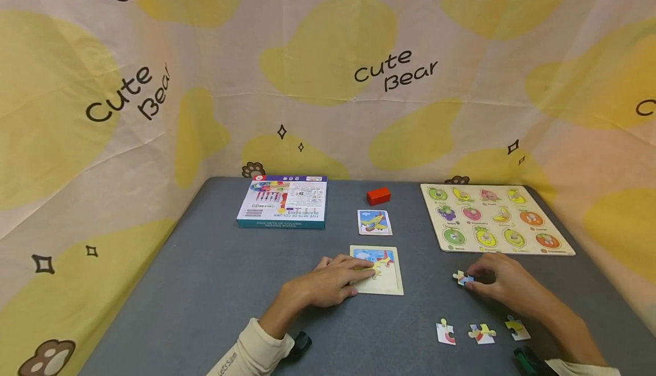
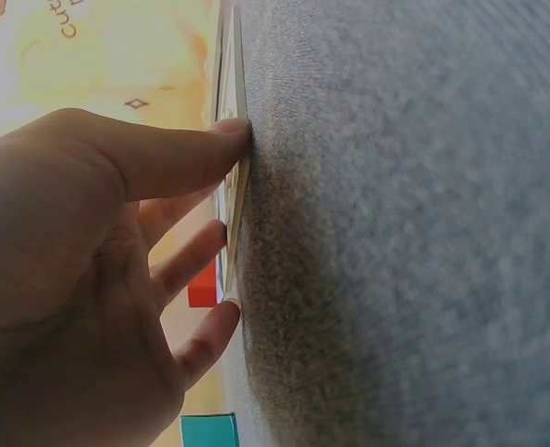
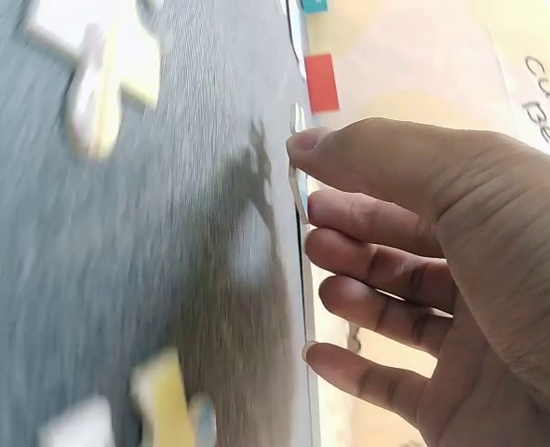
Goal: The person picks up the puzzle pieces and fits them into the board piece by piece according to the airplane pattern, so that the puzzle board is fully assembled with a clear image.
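Fingers [image 3: 377, 154] of the right hand [image 1: 507, 279] pinch a puzzle piece [image 1: 462, 277] right of the tray [image 1: 392, 285], where the left hand [image 1: 328, 282] rests, fingers extended; placing seems the step, calling next for a leftward carry.

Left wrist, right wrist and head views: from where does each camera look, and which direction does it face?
Head: on the head, facing forward and down over the grey tabletop; left hand and right hand show.
Left wrist: low on that wrist, facing across the tabletop; shows the left hand touching a cream square puzzle board.
Right wrist: low on that wrist, facing across the tabletop; shows the right hand pinching a multicoloured jigsaw piece.
Both wrist views share the red rectangular block.
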{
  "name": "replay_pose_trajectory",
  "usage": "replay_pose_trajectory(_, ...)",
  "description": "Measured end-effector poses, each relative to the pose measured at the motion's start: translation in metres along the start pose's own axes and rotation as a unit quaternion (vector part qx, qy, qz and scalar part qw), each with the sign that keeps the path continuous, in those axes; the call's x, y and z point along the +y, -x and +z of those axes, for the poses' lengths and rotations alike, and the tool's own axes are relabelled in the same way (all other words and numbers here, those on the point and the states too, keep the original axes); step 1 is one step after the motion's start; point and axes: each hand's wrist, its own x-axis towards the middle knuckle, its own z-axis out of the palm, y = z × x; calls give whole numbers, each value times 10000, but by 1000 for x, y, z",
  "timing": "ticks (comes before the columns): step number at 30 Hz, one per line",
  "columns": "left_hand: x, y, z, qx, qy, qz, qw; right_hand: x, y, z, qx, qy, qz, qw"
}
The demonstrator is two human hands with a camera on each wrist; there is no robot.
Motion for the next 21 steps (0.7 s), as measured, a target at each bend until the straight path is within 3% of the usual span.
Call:
replay_pose_trajectory(6,0,0,1,-1,-11,8,10000,-15,-17,6,-265,-134,-40,9996)
replay_pose_trajectory(21,-2,-2,1,-36,-65,2,10000,-49,-50,25,-397,-184,-323,9985)
